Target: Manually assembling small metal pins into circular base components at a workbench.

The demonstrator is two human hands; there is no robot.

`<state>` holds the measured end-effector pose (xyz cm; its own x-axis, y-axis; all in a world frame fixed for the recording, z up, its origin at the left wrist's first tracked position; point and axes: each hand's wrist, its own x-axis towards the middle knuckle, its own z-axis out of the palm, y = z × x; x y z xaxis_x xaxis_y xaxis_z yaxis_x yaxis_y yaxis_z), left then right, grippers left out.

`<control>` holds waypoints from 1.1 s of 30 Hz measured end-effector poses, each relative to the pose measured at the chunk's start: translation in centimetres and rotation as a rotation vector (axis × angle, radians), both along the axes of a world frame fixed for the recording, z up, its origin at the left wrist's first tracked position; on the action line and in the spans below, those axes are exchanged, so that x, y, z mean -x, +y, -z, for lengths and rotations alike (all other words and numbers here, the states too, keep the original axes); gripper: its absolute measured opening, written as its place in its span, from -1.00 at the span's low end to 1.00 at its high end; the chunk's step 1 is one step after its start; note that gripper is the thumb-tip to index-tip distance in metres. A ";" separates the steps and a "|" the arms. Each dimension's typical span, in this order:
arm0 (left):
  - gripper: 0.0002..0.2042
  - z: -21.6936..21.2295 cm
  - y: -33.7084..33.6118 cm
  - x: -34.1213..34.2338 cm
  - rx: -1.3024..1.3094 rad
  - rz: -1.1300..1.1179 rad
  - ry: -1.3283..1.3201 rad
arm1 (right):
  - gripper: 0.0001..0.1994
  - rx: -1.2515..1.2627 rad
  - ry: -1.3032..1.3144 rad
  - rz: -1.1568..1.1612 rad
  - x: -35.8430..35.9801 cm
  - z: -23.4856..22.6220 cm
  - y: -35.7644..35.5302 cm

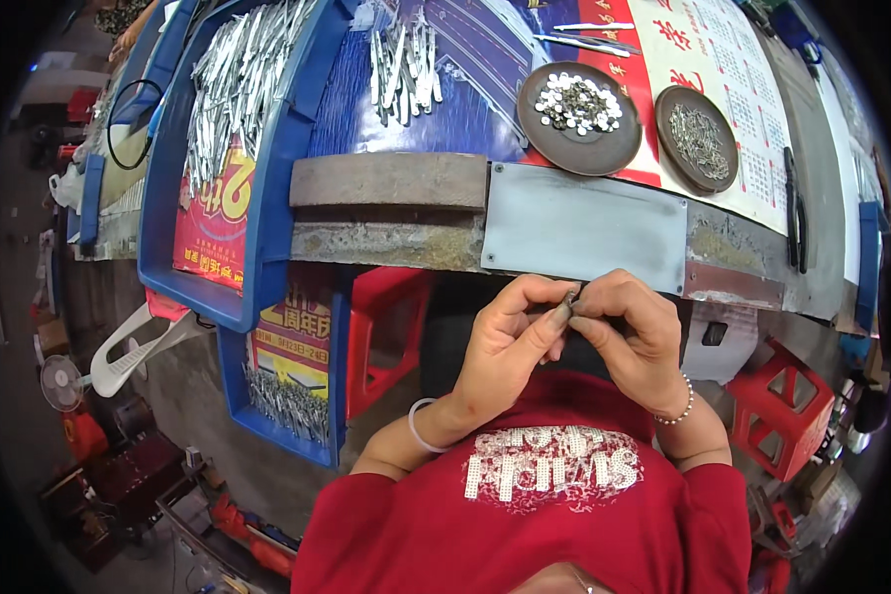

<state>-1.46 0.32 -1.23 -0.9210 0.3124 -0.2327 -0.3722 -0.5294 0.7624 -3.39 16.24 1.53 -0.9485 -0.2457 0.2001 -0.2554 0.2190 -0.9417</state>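
My left hand (510, 346) and my right hand (632, 342) meet in front of my chest, just off the table's front edge. Thumbs and fingertips of both are pinched together on a small dark piece (571, 300), mostly covered by the fingers; its kind cannot be made out. Beyond them a pale grey metal plate (584, 228) is fixed to the table edge. Past it stands a brown dish (604, 156) of small round white and dark parts. To its right a second brown dish (718, 180) holds many thin small metal pieces.
Slim silvery metal parts (404, 74) lie in a pile on the table. At left, a large blue bin (277, 198) holds more, with another blue bin (335, 396) lower down. A wooden block (386, 181) lines the edge. Red stools (386, 327) stand below. Black tweezers-like tools (795, 208) lie far right.
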 end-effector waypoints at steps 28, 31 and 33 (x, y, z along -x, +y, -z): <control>-0.72 -1.3 1.3 0.5 0.319 -0.274 0.644 | -0.90 0.565 -0.285 0.085 0.7 -1.3 -2.0; -0.72 -1.8 1.5 0.7 0.501 -0.333 0.755 | -0.91 0.363 0.022 0.222 0.5 -1.6 -2.8; -0.72 -2.0 1.7 0.6 0.548 -0.360 0.811 | -0.91 0.251 0.133 0.259 0.3 -2.2 -2.7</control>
<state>-2.06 2.02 0.80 -0.8822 0.0266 0.4702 0.4700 -0.0134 0.8826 -3.73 13.51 3.68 -0.9345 0.0708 0.3488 -0.3451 0.0592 -0.9367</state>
